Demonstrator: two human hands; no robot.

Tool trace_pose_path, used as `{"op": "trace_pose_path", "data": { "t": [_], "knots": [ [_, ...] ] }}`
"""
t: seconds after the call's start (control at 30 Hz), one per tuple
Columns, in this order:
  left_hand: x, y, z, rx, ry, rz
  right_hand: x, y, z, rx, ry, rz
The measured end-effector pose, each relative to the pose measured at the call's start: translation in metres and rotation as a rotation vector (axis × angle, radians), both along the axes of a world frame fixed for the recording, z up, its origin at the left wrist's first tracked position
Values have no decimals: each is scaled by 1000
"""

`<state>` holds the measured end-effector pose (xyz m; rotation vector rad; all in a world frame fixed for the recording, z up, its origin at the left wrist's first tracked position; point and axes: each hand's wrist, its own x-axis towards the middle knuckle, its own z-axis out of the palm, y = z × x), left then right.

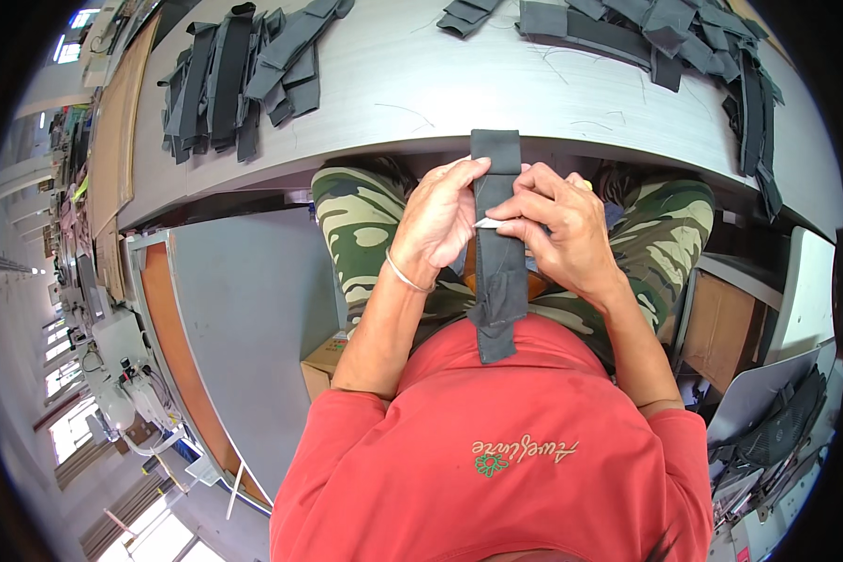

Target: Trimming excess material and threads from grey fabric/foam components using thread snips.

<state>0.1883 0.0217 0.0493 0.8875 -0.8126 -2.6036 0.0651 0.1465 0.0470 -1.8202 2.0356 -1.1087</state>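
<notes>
Head view: flat dark-grey cloth strip (501, 258) runs lengthwise from me toward smooth pale-grey table (375, 103).
Left hand (437, 214): I pinch its left edge.
Right hand (564, 227): I hold small white pointed piece (488, 223) against it.
Strip: between both, neither nearer.

Left hand (438, 214) grips the left edge of a dark grey fabric strip (502, 258), suspended lengthwise above camouflage trousers (365, 225), its lower end over a red shirt (496, 403). Right hand (564, 227) pinches a small white pointed piece (488, 223) against the strip's face. Similar strips (225, 84) lie heaped on the pale table (375, 94) beyond, left and right.
</notes>
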Motion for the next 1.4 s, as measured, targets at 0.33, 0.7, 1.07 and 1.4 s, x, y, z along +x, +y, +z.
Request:
{"op": "trace_pose_path", "data": {
  "t": [0.33,0.7,1.07,1.4],
  "knots": [
    [-2,1,-6,84,64,26,4,-2,0,-73,77,-181],
    [0,4,-21,136,42,41,11,2,-7,-66,54,-188],
    [-1,7,-23,288,118,48,21,0,-11,-98,-68,-309],
    [4,10,-25,326,107,61,-4,10,9,-143,-986,106]
  ]
}}
